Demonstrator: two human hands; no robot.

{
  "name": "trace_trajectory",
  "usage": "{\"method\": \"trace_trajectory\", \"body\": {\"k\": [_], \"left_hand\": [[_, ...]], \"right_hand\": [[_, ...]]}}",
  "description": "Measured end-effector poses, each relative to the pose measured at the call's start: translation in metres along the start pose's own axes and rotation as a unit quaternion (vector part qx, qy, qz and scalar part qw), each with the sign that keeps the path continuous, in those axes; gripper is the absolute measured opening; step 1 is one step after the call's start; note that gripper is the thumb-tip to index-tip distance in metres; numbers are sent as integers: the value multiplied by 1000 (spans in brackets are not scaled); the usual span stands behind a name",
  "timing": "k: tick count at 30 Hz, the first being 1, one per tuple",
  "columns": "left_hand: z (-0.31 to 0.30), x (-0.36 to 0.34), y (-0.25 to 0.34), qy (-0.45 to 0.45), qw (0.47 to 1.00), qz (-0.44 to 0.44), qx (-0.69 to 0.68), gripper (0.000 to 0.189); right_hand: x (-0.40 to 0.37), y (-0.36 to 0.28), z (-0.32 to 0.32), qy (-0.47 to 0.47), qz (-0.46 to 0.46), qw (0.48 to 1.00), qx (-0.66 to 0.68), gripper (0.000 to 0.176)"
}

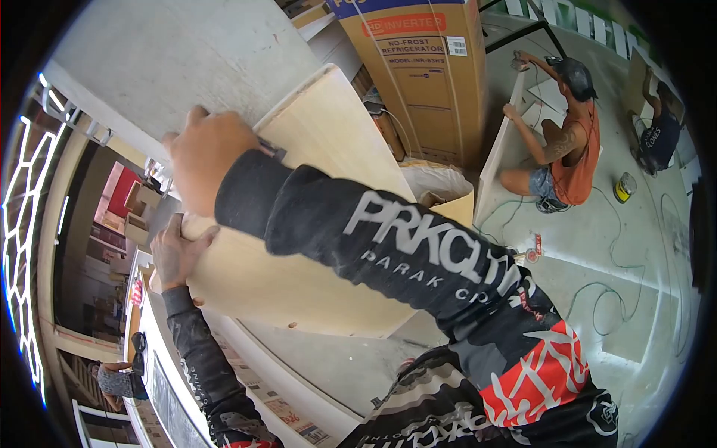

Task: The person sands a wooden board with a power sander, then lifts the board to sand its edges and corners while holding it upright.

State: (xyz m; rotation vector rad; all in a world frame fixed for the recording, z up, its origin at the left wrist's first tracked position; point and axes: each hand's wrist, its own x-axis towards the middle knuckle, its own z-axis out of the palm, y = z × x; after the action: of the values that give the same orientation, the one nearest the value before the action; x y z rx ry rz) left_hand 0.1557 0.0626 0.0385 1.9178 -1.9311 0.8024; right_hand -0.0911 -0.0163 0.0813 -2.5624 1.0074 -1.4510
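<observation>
A pale wooden panel (299, 276) with a raised edge stands tilted in front of me. My left hand (178, 252) is closed on its left edge, thumb on the near face and fingers pointing up. Above it, my right hand (209, 160) reaches across with its fingers curled down at the panel's upper left edge. The back of that hand faces me, and I cannot tell what its hidden fingers hold. A small dark piece shows beside the right wrist. My right sleeve covers part of the panel.
A grey concrete column (187, 60) rises just beyond my hands. Behind the panel stand a tall refrigerator carton (426, 82) and an open sack (441, 179). At right, a person (571, 134) crouches at a white panel; cables (616, 299) and a yellow can (624, 187) lie around the floor.
</observation>
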Motion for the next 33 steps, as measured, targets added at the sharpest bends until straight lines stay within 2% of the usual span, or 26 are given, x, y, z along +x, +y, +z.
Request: {"method": "trace_trajectory", "body": {"k": [8, 9, 11, 12, 14, 16, 21, 23, 24, 26, 27, 29, 33], "left_hand": [[-3, -1, 7, 3, 1000, -18, 4, 56], [-2, 0, 7, 1, 1000, -17, 9, 56], [-2, -1, 7, 0, 1000, -22, 12, 56], [-3, 0, 8, -6, 1000, -26, 10, 56], [-5, 0, 9, -10, 999, -33, 6, 57], [-5, 0, 10, -4, 999, -33, 26, 59], [-7, 1, 11, -6, 998, -34, 44, 61], [-6, 0, 9, -6, 998, -38, 47, 60], [-6, -1, 10, -4, 999, -29, 43, 61], [-7, -1, 8, -1, 999, -28, 38, 61], [-6, -1, 8, -1, 999, -18, 42, 62], [-6, -3, 8, 1, 999, -14, 43, 63], [-2, 0, 8, 12, 999, 3, 34, 67]], "right_hand": [[13, 101, -50, 7, 47, 998, -49, 46], [15, 113, -55, 8, 72, 995, -62, 50], [16, 142, -66, 11, 74, 992, -107, 71], [14, 151, -73, 9, 69, 992, -107, 71], [13, 154, -98, 5, 119, 988, -99, 59], [12, 158, -105, -4, 121, 987, -105, 59], [10, 143, -91, -20, 109, 988, -105, 59], [9, 129, -77, 34, 16, 995, -98, 59], [9, 122, -73, 31, 8, 995, -97, 59], [7, 96, -68, -11, 61, 991, -119, 54], [7, 92, -58, -15, 53, 991, -119, 54], [4, 83, -36, 40, 13, 984, -174, 70], [-4, 40, -23, 29, 23, 987, -154, 69]]}}
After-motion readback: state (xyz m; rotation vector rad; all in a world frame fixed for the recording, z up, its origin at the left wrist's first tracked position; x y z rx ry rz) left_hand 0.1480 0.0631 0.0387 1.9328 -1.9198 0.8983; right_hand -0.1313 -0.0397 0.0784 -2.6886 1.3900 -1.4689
